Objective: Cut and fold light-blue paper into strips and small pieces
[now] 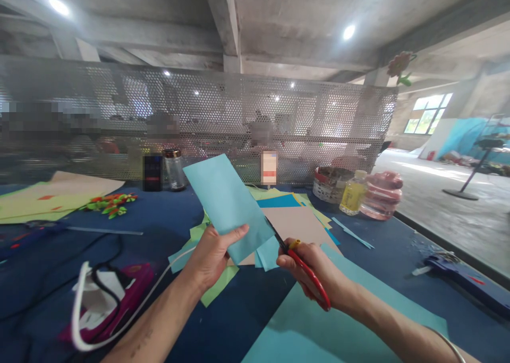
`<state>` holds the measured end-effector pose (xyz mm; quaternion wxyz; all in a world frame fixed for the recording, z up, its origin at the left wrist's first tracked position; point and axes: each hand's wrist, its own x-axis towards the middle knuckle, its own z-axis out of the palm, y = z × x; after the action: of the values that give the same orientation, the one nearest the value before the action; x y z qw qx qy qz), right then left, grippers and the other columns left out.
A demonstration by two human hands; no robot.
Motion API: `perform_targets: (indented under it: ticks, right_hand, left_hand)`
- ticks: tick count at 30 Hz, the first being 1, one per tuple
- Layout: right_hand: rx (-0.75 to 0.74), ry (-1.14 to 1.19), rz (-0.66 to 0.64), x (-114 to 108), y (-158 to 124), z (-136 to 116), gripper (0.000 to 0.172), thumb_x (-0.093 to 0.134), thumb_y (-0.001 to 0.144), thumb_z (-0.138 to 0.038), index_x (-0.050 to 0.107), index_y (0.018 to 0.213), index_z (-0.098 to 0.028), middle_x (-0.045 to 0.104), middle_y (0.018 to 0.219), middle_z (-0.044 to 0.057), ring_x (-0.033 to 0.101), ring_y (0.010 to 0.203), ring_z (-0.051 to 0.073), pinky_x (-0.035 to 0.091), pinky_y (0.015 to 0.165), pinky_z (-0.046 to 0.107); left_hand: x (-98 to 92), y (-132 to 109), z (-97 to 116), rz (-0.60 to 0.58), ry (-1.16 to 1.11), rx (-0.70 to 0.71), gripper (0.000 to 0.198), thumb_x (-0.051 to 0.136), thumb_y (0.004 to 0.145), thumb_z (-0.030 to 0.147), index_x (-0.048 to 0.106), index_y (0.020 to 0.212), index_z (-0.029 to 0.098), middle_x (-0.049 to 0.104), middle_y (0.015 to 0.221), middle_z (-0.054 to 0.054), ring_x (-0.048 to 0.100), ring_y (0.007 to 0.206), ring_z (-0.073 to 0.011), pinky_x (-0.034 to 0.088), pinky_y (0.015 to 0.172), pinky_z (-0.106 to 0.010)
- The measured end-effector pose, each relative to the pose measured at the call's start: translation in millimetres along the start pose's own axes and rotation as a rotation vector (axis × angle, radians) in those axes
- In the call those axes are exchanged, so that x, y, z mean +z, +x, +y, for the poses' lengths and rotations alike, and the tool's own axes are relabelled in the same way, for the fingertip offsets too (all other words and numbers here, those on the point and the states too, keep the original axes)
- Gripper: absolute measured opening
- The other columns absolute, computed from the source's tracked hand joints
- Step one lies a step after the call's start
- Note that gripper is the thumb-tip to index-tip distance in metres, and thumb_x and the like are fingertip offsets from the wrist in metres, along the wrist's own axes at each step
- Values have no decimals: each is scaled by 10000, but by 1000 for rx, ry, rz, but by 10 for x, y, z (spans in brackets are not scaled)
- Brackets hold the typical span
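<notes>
My left hand (213,251) grips a light blue rectangular sheet of paper (227,198) by its lower edge, thumb on the front face. The sheet is tilted in the air over the table. My right hand (313,270) is closed around red-handled scissors (308,275). Their dark blades meet the paper's right edge near its lower corner; how far they are apart cannot be made out. Under my right forearm lies a larger light blue sheet (311,326). Behind my hands are stacked beige paper (297,222) and green and blue pieces.
A magenta power strip (135,280) with cables lies at left. Along the back stand a glass bottle (174,171), a lit phone (269,167), a basket (330,185), a yellow-labelled bottle (353,195) and a pink bottle (381,198). A blue glue gun (470,278) lies at right.
</notes>
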<state>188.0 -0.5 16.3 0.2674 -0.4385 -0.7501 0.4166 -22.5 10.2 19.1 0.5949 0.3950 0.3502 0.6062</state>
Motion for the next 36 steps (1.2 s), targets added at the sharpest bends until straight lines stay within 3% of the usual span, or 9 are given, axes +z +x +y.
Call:
perform_targets:
  ticks: [10, 28, 36]
  right_hand:
    - [-81, -80, 10, 11, 4, 39, 454, 483, 870, -619, 398, 704, -205, 392, 447, -93, 479, 340, 75, 327, 330, 159]
    - [-138, -78, -18, 23, -42, -54, 480, 360, 890, -670, 388, 728, -219, 407, 454, -81, 528, 405, 111, 449, 408, 209]
    - [-154, -94, -5, 26, -51, -72, 465, 350, 923, -620, 366, 687, -220, 424, 423, -73, 484, 363, 92, 399, 384, 190]
  left_hand:
    - [-2, 30, -41, 87, 29, 2, 375, 845, 554, 256, 734, 884, 117, 763, 906, -111, 711, 826, -277, 544, 787, -371]
    - [38, -19, -112, -52, 82, 7, 324, 818, 603, 293, 738, 881, 148, 761, 925, -97, 699, 854, -289, 543, 771, -373]
    - [49, -23, -110, -58, 72, -3, 332, 816, 611, 278, 731, 902, 142, 758, 909, -95, 691, 751, -242, 547, 729, -354]
